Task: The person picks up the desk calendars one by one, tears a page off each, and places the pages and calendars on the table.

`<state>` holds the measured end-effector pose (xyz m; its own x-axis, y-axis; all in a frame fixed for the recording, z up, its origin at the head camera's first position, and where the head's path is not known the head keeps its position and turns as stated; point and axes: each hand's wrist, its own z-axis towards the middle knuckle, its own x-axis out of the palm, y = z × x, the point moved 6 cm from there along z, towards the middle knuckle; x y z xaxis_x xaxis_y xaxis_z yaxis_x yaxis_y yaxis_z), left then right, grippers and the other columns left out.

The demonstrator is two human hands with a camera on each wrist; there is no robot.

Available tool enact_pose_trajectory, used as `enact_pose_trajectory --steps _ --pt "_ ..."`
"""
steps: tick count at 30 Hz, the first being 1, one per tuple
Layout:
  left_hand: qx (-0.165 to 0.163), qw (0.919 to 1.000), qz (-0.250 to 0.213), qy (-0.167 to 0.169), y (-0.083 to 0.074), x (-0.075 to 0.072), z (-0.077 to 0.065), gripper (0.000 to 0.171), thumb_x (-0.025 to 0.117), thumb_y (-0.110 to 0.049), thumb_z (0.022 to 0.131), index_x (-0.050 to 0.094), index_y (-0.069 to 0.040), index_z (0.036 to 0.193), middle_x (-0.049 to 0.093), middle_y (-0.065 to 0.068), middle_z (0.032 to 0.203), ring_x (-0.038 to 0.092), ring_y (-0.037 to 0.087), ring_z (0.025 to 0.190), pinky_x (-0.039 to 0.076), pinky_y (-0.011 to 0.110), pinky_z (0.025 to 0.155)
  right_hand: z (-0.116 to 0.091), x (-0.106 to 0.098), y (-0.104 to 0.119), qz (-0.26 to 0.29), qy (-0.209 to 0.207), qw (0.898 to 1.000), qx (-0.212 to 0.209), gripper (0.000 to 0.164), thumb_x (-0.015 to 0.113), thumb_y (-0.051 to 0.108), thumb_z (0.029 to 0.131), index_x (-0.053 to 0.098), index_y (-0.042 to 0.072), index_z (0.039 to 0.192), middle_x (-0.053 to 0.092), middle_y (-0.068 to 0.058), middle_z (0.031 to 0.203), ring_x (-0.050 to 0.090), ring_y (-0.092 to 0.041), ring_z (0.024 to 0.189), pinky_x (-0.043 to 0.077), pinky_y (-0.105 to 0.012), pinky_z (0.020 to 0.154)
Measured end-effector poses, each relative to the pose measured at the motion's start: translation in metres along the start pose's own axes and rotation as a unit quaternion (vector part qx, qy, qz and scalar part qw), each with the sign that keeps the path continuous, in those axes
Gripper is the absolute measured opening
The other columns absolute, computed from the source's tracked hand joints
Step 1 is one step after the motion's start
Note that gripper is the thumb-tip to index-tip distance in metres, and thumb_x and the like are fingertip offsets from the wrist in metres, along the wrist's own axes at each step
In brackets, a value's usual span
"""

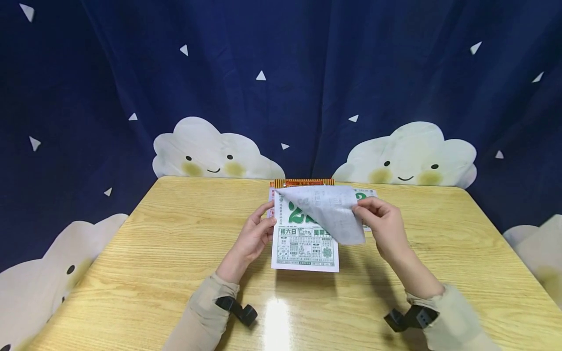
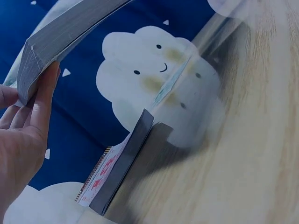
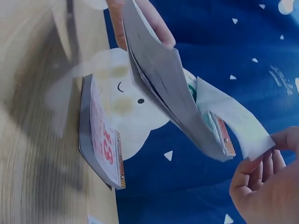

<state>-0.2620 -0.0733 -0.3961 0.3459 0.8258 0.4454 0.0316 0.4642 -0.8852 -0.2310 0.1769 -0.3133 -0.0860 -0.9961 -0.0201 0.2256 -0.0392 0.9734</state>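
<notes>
A thick tear-off calendar (image 1: 305, 251) with green print is held up above the table, its red and gold binding at the far end. My left hand (image 1: 252, 239) grips its left edge, thumb on the front; in the left wrist view the fingers (image 2: 44, 98) lie under the page block (image 2: 70, 39). My right hand (image 1: 386, 226) pinches the right edge of the top sheet (image 1: 340, 214), which is folded back diagonally. Another sheet with a large green number shows beneath. In the right wrist view the lifted sheet (image 3: 238, 116) curves away from the pad.
A second calendar pad (image 3: 105, 142) with red print lies on the wooden table (image 1: 197, 214) behind the held one. A loose sheet with a green digit (image 1: 366, 194) lies to the right. A dark blue curtain (image 1: 307, 87) with clouds hangs beyond the table's back edge.
</notes>
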Motion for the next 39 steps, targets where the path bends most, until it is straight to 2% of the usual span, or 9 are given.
enact_pose_trajectory --steps 4,9,16,23,32,39 --pt "-0.005 0.9999 -0.003 -0.01 0.0 0.0 0.0 0.051 0.037 0.005 0.088 0.026 0.0 0.138 0.069 0.0 0.084 0.065 0.011 0.064 0.055 0.023 0.06 0.007 -0.009 -0.007 0.057 0.0 0.997 0.048 0.024 0.057 0.001 0.084 0.064 0.018 0.068 0.058 0.008 0.067 0.053 -0.002 0.06 0.047 -0.015 0.054" --pt "0.003 0.9996 -0.006 -0.029 -0.002 -0.009 0.0 0.049 0.038 0.005 0.089 0.027 -0.002 0.137 0.069 0.001 0.079 0.065 0.011 0.063 0.055 0.022 0.059 0.015 -0.029 -0.012 0.136 -0.021 0.989 0.06 0.02 0.057 0.001 0.085 0.063 0.011 0.069 0.06 0.004 0.069 0.057 -0.004 0.058 0.05 -0.016 0.053" --pt "0.007 0.9998 -0.008 -0.019 -0.006 -0.011 0.0 0.051 0.038 0.005 0.09 0.024 -0.003 0.139 0.069 0.002 0.084 0.066 0.012 0.067 0.055 0.024 0.062 0.018 -0.039 -0.011 0.15 -0.021 0.987 0.046 0.013 0.061 0.004 0.084 0.066 0.011 0.075 0.062 0.004 0.072 0.058 -0.005 0.06 0.051 -0.016 0.056" --pt "0.004 0.9996 0.0 -0.029 -0.005 -0.012 -0.002 0.053 0.037 0.006 0.089 0.024 -0.002 0.14 0.069 0.002 0.084 0.066 0.013 0.067 0.055 0.024 0.06 0.018 -0.044 -0.012 0.162 -0.03 0.985 0.049 0.011 0.063 0.004 0.082 0.069 0.011 0.077 0.064 0.002 0.072 0.061 -0.006 0.06 0.053 -0.017 0.057" --pt "-0.001 0.9988 -0.002 -0.05 -0.006 -0.019 -0.004 0.052 0.037 0.006 0.089 0.025 -0.002 0.139 0.069 0.002 0.081 0.065 0.012 0.065 0.054 0.022 0.058 0.022 -0.067 -0.017 0.214 -0.089 0.972 0.042 0.013 0.063 -0.003 0.08 0.069 0.007 0.075 0.066 0.001 0.07 0.063 -0.007 0.059 0.054 -0.018 0.058" --pt "-0.005 0.9981 0.002 -0.062 -0.009 -0.028 -0.009 0.05 0.04 0.004 0.089 0.03 -0.004 0.137 0.07 0.002 0.082 0.065 0.012 0.064 0.055 0.022 0.06 0.022 -0.09 -0.024 0.217 -0.141 0.965 0.05 0.01 0.066 -0.003 0.078 0.069 0.006 0.076 0.066 0.0 0.07 0.064 -0.008 0.058 0.054 -0.018 0.055"
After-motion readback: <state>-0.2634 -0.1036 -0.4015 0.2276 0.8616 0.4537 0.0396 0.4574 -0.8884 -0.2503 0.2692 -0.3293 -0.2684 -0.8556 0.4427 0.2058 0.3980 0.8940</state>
